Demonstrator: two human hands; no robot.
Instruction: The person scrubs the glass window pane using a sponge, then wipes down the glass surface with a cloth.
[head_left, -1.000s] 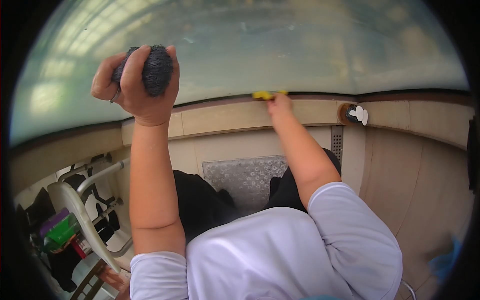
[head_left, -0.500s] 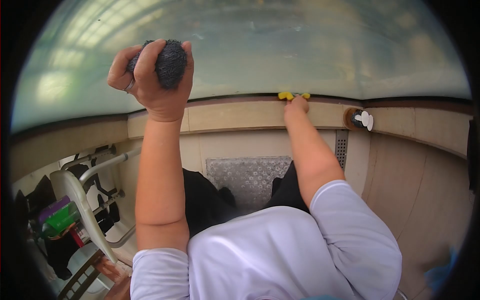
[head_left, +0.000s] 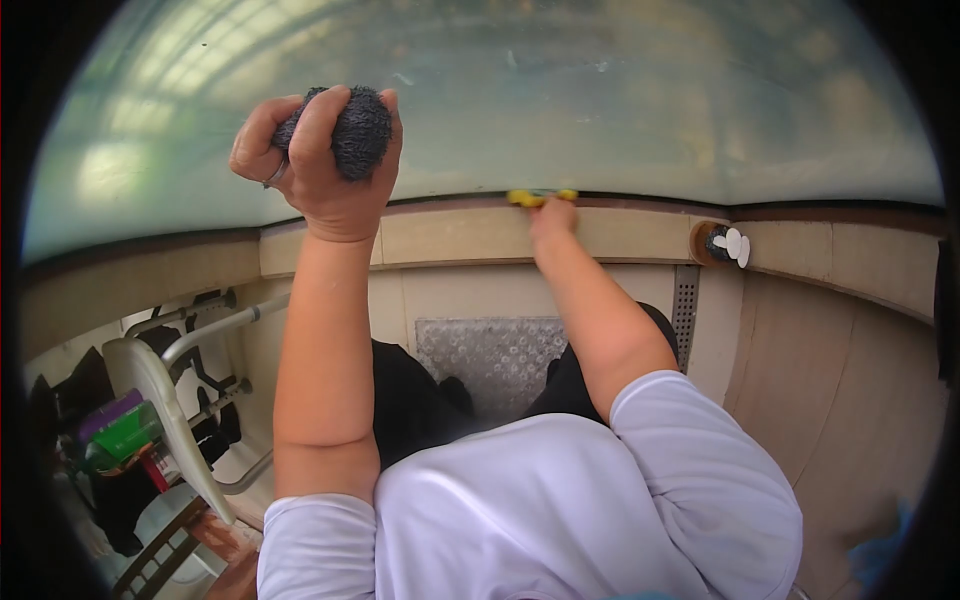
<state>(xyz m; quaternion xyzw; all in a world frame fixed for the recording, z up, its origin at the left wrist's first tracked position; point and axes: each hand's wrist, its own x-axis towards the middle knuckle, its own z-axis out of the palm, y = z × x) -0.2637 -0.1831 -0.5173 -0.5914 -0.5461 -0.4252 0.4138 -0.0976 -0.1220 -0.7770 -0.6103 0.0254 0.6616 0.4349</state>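
The yellow tool [head_left: 525, 198] is sitting toward 1 o'clock from the middle of the view, lying along the dark seam [head_left: 640, 200] where the cloudy glass panel [head_left: 620, 110] is meeting the pale ledge [head_left: 460, 236]. The right hand [head_left: 556, 216] is holding it from the near side, its fingers closing around the middle, with yellow showing at both ends; tool and hand are blurring, so the exact grip is hard to tell.

Toward 10 to 11 o'clock, the left hand [head_left: 325, 185] is gripping a dark grey scrubber [head_left: 362, 133]. Its fingers are curling partway open around the bulky, shaggy ball, and a ring is showing on one finger. This hand is appearing in front of the glass panel; whether the scrubber is touching the glass is not clear.

Between 2 and 3 o'clock, a round brown container [head_left: 700, 241] is standing on the ledge near the corner, with white rounded pieces [head_left: 737, 246] showing at its right side. Below the ledge, close to the centre, a grey textured mat [head_left: 490, 348] is lying between the dark-clothed legs [head_left: 412, 398]. A perforated strip [head_left: 685, 312] is running downward at 3 o'clock. Toward 8 o'clock, a pale curved frame [head_left: 165, 405] is standing beside green [head_left: 127, 436] and purple items [head_left: 110, 413]. Something blue [head_left: 880, 550] is showing at 4 o'clock.
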